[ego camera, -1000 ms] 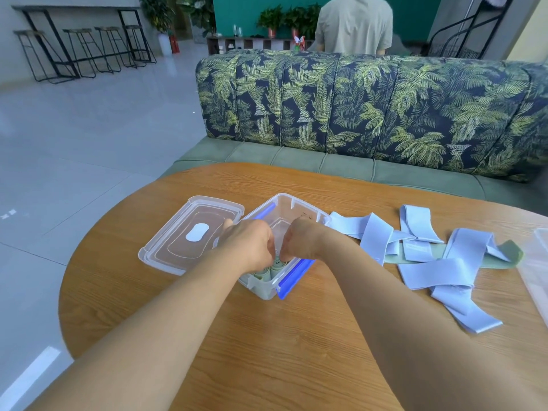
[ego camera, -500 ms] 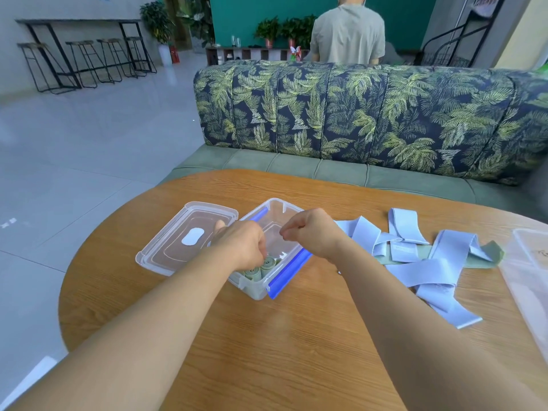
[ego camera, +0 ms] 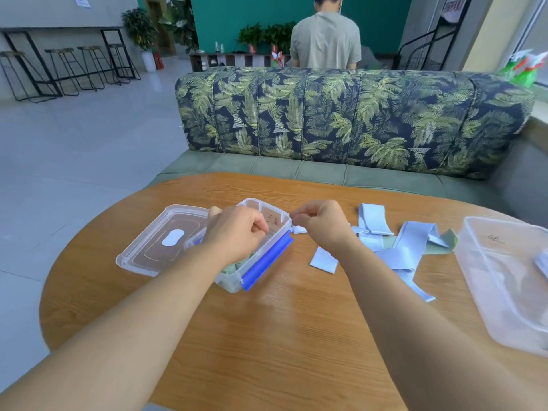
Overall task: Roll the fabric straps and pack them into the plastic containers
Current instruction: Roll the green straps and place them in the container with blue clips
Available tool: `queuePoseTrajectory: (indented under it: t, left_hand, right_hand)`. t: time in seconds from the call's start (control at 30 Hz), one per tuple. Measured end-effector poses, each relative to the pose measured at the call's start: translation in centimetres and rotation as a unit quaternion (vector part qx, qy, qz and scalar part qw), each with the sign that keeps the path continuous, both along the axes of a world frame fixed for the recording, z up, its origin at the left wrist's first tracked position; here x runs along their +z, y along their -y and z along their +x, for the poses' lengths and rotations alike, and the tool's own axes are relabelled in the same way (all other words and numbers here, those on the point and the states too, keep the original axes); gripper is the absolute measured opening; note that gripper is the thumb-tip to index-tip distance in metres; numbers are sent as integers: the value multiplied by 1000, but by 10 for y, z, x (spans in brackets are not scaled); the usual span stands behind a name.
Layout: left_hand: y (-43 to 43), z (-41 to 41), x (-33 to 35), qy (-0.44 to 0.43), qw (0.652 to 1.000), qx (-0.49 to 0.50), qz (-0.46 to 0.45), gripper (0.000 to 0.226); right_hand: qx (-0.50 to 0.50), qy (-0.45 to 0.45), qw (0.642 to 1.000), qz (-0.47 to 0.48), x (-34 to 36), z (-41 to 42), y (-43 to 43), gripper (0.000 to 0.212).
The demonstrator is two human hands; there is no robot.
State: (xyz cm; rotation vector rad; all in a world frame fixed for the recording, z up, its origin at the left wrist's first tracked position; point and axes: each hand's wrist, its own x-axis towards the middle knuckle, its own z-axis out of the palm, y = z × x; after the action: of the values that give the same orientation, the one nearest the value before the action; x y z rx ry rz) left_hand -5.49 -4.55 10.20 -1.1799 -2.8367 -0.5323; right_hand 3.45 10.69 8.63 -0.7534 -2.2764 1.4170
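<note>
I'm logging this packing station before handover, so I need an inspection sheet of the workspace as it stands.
Surface: round wooden table.
Job's things: small container holds green rolls; lid beside it; loose blue straps, one green strap; large container at right.
Clutter: nothing seen.
Hands: left hand, fingers curled, over small container, grip unclear; right hand pinches a blue strap.
Cables: nothing seen.
Surroundings: leaf-print sofa, person standing behind it, bar stools.
</note>
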Motion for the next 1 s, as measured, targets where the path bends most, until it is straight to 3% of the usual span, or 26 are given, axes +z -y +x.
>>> queuePoseTrajectory:
  t: [0.17,0.4,0.57,0.67,0.8,0.9,1.0]
  left_hand:
    - [-30,37,-30,38,995,-88,-33,14]
    - [-65,63,-62,119,965,-85,-219,79]
    - [-85,70,-71,129,940,-81,-304,94]
    - [-95,66,-68,117,931,-80,-336,98]
    - [-99,65,-70,107,925,-82,-355,98]
    - [-97,62,-75,121,927,-89,-344,98]
    - [-96,59,-77,129,928,-92,-336,100]
  right_hand:
    - [-39,21,999,-13,-10,42,-16,12]
    - [-117,69,991,-8,-34,108,-62,17]
    - [-185,112,976,2,-51,142,-98,18]
    - [-235,139,962,-3,-62,145,-115,34]
    - [-273,178,945,-18,-74,134,-134,7]
    - [-290,204,934,-41,-78,122,-147,39]
    - [-301,211,928,-66,-75,113,-154,46]
